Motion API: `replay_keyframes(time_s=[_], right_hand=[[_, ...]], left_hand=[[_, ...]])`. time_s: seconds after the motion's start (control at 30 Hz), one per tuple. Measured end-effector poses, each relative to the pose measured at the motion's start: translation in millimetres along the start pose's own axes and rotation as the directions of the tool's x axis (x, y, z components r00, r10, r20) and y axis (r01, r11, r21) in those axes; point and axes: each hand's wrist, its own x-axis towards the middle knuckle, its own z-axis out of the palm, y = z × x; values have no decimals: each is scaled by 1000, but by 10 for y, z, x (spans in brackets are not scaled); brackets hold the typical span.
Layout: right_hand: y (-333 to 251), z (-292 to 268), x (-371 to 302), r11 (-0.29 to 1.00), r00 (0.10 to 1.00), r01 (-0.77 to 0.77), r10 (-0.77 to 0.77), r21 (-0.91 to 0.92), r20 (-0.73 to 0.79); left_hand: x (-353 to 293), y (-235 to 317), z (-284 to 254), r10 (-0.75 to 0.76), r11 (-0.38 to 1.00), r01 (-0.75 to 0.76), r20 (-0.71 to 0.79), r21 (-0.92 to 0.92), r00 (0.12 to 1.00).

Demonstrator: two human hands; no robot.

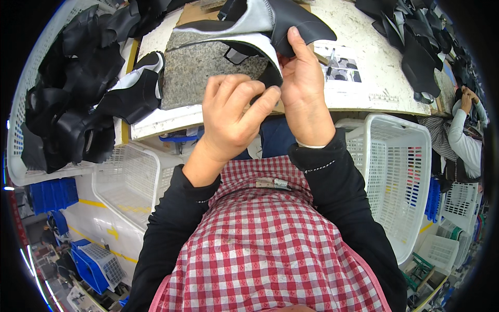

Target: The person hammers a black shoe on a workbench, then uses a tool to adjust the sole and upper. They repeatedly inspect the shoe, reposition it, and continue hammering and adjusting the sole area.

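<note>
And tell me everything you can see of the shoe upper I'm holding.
The shoe upper looks like smooth black leather or synthetic, with pale, fabric-like lining and what looks like stitching along one seam. It is bent open, flaps curving over the gray stone slab. Your right hand holds it, thumb on the black face; your left hand is at its lower edge.

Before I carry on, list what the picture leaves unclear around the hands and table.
All in the head view:
Right hand: most fingers hidden behind the black-and-white piece.
Left hand: curled fingers turn their tips away, so its grip is unclear.
That piece: far end cut off by the upper edge.
Printed sheet: details too small.
Left crate: floor hidden under black pieces.
</note>
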Motion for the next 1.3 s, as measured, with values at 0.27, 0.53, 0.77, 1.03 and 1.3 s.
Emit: replay_keyframes(time_s=[0.27,0.53,0.77,1.03,1.3], right_hand=[[-184,-347,279,991,989,-121,116,-52,-90],[-1457,-459,453,1000,976,25,-23,-8,215],[-1137,-600,237,997,930,-80,78,-11,360],[-767,-260,-164,991,940,-14,57,-129,335],[-660,-47,-232,962,985,128,-95,-242,142]], left_hand=[[-206,-76,-148,330,895,-182,330,-407,885],[-1343,-494,-1004,-733,436,812,370,-387,570],[-2248,-485,-878,-886,-438,282,357,-854,-295],[-2374,-846,-593,-922,-314,602,85,-734,-377],[-2528,-833,-739,-995,7,995,-100,96,17]])
